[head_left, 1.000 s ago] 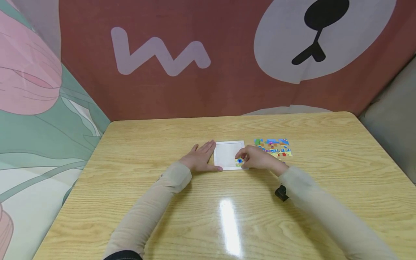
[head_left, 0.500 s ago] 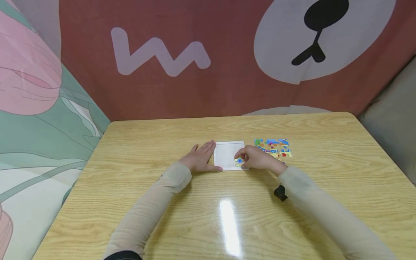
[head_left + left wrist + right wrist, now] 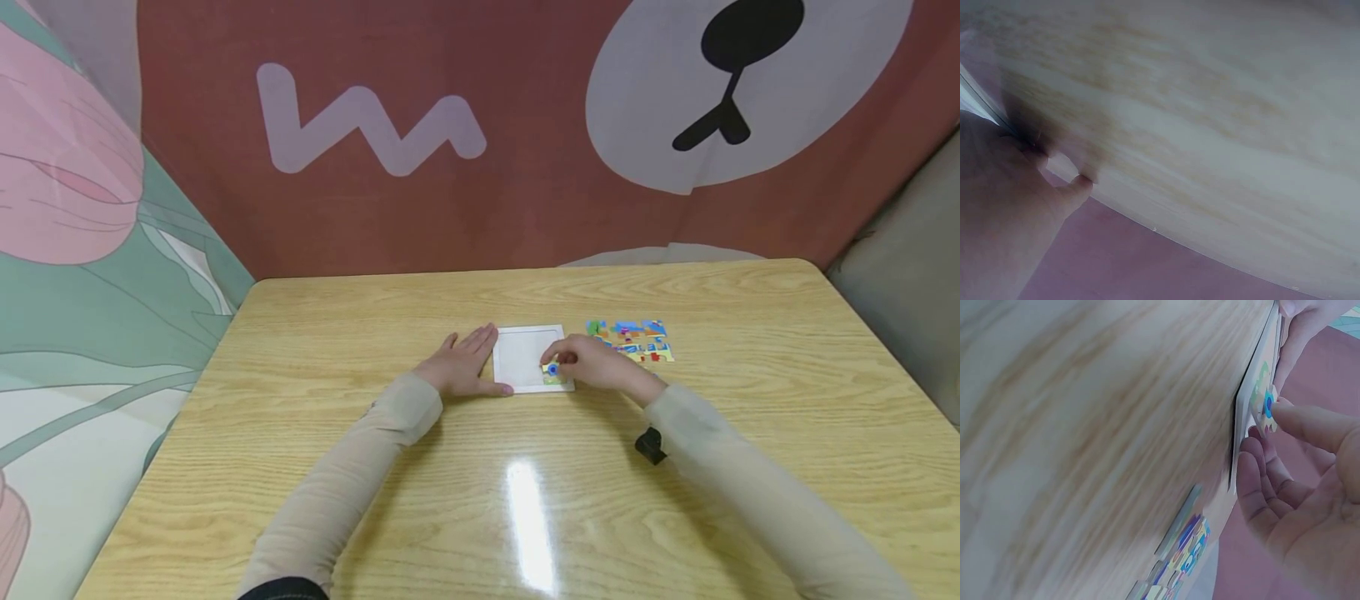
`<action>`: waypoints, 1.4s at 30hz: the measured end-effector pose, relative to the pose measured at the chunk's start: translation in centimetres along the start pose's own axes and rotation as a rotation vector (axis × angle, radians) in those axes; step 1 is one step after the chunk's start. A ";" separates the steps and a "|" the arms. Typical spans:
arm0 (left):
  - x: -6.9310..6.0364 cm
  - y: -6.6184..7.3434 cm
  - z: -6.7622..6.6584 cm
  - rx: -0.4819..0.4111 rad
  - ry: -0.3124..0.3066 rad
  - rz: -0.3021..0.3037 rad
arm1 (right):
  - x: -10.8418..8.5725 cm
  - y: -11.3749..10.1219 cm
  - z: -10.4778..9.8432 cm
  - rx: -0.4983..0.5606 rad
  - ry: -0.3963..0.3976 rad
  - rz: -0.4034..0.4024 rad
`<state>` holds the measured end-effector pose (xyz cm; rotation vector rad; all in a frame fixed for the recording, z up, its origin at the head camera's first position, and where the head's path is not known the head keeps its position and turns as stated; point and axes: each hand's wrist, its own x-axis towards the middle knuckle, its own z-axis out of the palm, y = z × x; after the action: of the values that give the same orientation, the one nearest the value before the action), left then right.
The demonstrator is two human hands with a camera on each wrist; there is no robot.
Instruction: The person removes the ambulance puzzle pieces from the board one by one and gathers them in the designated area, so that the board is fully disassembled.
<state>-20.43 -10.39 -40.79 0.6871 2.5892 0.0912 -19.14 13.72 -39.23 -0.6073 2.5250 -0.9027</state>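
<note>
A white puzzle tray [image 3: 517, 354] with a raised rim lies flat on the table. In its lower right corner is a yellow puzzle piece [image 3: 553, 378] with a blue round mark. My right hand [image 3: 597, 363] pinches this piece at its upper right edge; in the right wrist view the piece [image 3: 1268, 406] looks slightly tilted and a fingertip lies on the blue mark. My left hand [image 3: 463, 367] rests along the tray's left side with its fingers spread, the thumb on the lower left corner. In the left wrist view the hand [image 3: 1010, 200] hides most of the tray.
Several colourful puzzle pieces [image 3: 630, 333] lie in rows right of the tray, partly behind my right hand. The wooden table [image 3: 360, 333] runs back to a reddish-brown wall [image 3: 420, 217] with a printed bear muzzle. A black strap piece [image 3: 650, 447] hangs at my right wrist.
My right thumb has drawn up from the piece's lower edge, so the tray's lower right corner shows more. The piece stays in nearly the same place. My left hand has not moved.
</note>
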 end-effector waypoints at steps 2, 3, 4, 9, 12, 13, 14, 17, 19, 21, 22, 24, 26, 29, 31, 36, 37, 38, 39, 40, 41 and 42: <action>0.0 0.0 0.0 0.000 -0.001 0.000 | -0.1 0.0 -0.1 -0.005 0.006 -0.006; 0.0 0.0 0.0 0.001 -0.001 0.000 | -0.1 0.0 -0.1 -0.008 0.009 -0.011; 0.0 0.1 -0.1 0.001 0.000 0.000 | -0.2 0.0 -0.2 -0.012 0.010 -0.016; 0.0 0.1 -0.1 0.008 -0.002 -0.001 | -0.2 0.0 -0.3 -0.024 0.016 0.012; -0.1 0.1 -0.1 0.011 -0.003 0.000 | -0.3 0.0 -0.3 -0.023 0.024 0.036; -0.1 0.1 -0.1 0.011 -0.003 0.000 | -0.3 -0.1 -0.3 -0.020 0.028 0.038; -0.1 0.1 -0.1 0.009 -0.002 0.001 | -0.3 -0.1 -0.3 -0.019 0.033 0.037; -0.1 0.1 -0.1 0.008 0.000 0.002 | -0.4 0.0 -0.4 0.004 0.044 0.041; -0.1 0.1 -0.1 0.006 0.001 0.002 | -0.5 0.0 -0.5 0.011 0.047 0.030; -0.1 0.1 -0.1 0.005 -0.001 0.002 | -0.6 0.1 -0.5 0.024 0.048 0.028; -0.1 0.1 -0.1 0.002 0.000 0.001 | -0.6 0.1 -0.5 0.029 0.048 0.022; 0.0 0.1 -0.1 0.001 -0.002 0.001 | -0.7 0.3 -0.5 0.029 0.051 0.002; 0.0 0.1 -0.1 -0.001 0.000 0.001 | -0.7 0.5 -0.4 0.041 0.058 -0.006; 0.0 0.1 0.0 0.000 0.003 0.000 | -0.8 0.8 -0.6 0.052 0.066 -0.027; 0.0 0.1 -0.1 0.002 0.003 -0.001 | -0.8 1.1 -0.7 0.067 0.069 -0.019; -0.2 0.2 -0.1 0.002 0.004 -0.002 | -1.3 1.6 -1.2 0.120 0.061 0.012; -0.2 0.2 -0.2 0.000 0.004 0.000 | -1.5 1.7 -1.4 0.132 0.057 0.019; -0.2 0.2 -0.2 0.000 0.005 0.001 | -1.6 1.7 -1.5 0.140 0.053 0.023; -0.2 0.2 -0.2 0.000 0.005 0.003 | -1.8 1.8 -1.7 0.151 0.050 0.031; -0.2 0.2 -0.2 0.000 0.005 0.005 | -2.0 1.9 -1.9 0.151 0.052 0.038; -0.2 0.2 -0.2 0.001 0.004 0.006 | -2.1 1.9 -2.0 0.153 0.053 0.045; -0.2 0.2 -0.2 0.000 0.001 0.007 | -2.3 1.9 -2.2 0.144 0.057 0.049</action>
<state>-20.27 -10.32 -40.47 0.6965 2.5878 0.0940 -18.81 17.37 -38.41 -0.4794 2.4861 -1.0863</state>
